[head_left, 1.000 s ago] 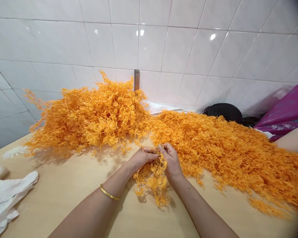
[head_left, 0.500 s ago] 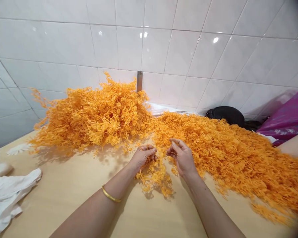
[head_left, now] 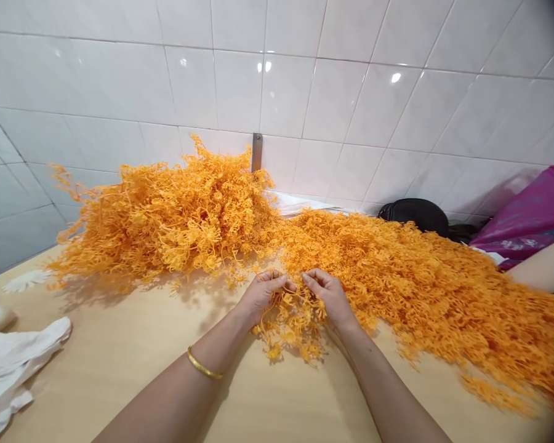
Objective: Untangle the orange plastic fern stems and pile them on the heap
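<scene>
My left hand (head_left: 264,294) is closed in a pinch round thin stems of a small orange plastic flower sprig (head_left: 292,323). The sprig hangs below my fingers, its star-shaped ends close to the table. My right hand (head_left: 329,295) is closed too, thumb and forefinger pinched at the sprig's upper right side; the exact spot they grip is partly hidden. To the left behind my hands rises a tall pile of orange plastic sprigs (head_left: 180,215). A wider, lower heap of small orange plastic pieces (head_left: 425,283) stretches off to the right.
A white tiled wall (head_left: 286,92) with a metal strip (head_left: 257,152) stands behind the wooden table (head_left: 133,357). White cloth (head_left: 23,363) and a white flower-shaped piece (head_left: 26,281) lie at left. A black case (head_left: 415,214) and purple bag (head_left: 526,212) sit back right.
My right hand has moved left and slightly down to the sprig, its fingers closing in a pinch. My left hand stays in place with its hold, while the sprig has shifted slightly.
</scene>
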A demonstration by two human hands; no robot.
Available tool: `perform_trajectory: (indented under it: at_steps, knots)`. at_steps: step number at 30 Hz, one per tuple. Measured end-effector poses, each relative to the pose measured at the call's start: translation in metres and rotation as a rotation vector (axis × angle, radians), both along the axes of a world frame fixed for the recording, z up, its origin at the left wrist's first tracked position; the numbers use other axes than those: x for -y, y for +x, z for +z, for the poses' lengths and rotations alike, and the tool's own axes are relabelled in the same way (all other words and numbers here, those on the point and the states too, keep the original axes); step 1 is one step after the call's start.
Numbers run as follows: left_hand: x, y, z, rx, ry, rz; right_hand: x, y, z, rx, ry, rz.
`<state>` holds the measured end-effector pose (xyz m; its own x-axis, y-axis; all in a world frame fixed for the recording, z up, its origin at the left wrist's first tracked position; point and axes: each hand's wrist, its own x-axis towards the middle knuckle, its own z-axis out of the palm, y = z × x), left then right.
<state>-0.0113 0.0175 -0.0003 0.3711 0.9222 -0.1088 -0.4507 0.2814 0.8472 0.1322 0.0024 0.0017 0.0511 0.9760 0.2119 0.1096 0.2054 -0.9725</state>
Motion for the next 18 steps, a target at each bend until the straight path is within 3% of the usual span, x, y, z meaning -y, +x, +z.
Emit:
perform_trajectory:
  at_steps: [5, 12, 18]
  knots:
    - [0.002, 0.003, -0.001, -0.072, 0.045, -0.044, 0.001, -0.01, -0.005, -0.061, 0.019, -0.01]
    - [0.005, 0.006, 0.001, -0.198, -0.025, -0.055, 0.002, -0.011, 0.0, -0.086, -0.013, 0.019]
    - [0.006, 0.005, 0.003, -0.185, -0.016, -0.095, 0.001, -0.006, 0.001, 0.069, -0.061, 0.114]
